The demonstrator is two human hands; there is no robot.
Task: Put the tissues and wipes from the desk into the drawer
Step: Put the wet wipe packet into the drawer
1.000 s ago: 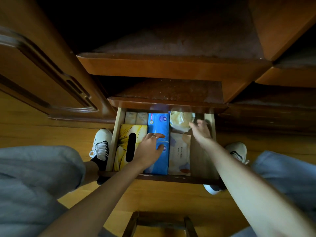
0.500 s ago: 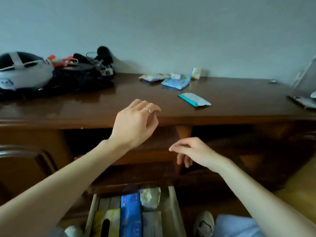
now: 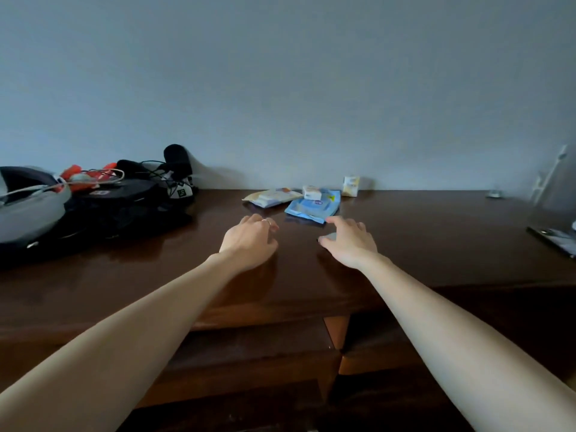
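Wipes packs [image 3: 313,206] just beyond both hands, ungrasped

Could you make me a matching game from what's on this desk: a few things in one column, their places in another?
Things:
1. blue pack
2. small box
3. black bag
4. left hand

Places:
A. upright against the wall
B. far left of the desk
C. flat on the desk, just beyond the right hand
D. over the desk, wearing a ring

Pairs: 1-C, 2-A, 3-B, 4-D
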